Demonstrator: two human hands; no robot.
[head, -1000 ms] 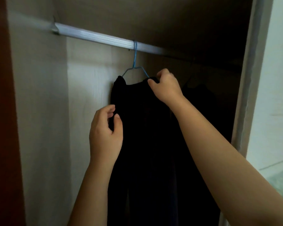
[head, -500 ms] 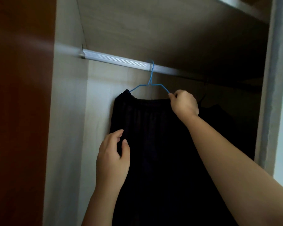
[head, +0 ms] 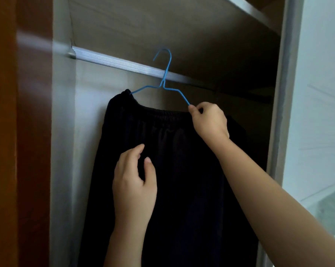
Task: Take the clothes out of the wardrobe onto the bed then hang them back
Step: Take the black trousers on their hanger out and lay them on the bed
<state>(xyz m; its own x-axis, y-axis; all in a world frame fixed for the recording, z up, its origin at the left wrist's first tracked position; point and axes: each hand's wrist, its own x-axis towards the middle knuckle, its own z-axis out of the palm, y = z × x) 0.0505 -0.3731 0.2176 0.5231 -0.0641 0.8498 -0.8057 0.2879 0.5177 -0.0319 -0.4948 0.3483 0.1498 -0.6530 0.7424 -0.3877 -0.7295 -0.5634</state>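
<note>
A black garment [head: 182, 170] with an elastic waistband hangs on a blue wire hanger [head: 163, 81] inside the wardrobe. The hanger's hook is raised above the silver rail [head: 114, 61] and no longer sits on it. My right hand [head: 209, 120] grips the hanger's right shoulder together with the waistband. My left hand [head: 134, 182] is lower down, its thumb and fingers curled around a fold of the black cloth.
A brown wardrobe door [head: 18, 132] stands at the left and a grey frame [head: 280, 112] at the right. Another dark garment [head: 247, 143] hangs behind on the right. A shelf board [head: 162, 26] runs above the rail. A pale surface [head: 328, 212] shows at the lower right.
The right hand has lifted the hanger, so its hook has come up off the rail. The left hand stayed on the cloth. The camera tilted upward.
</note>
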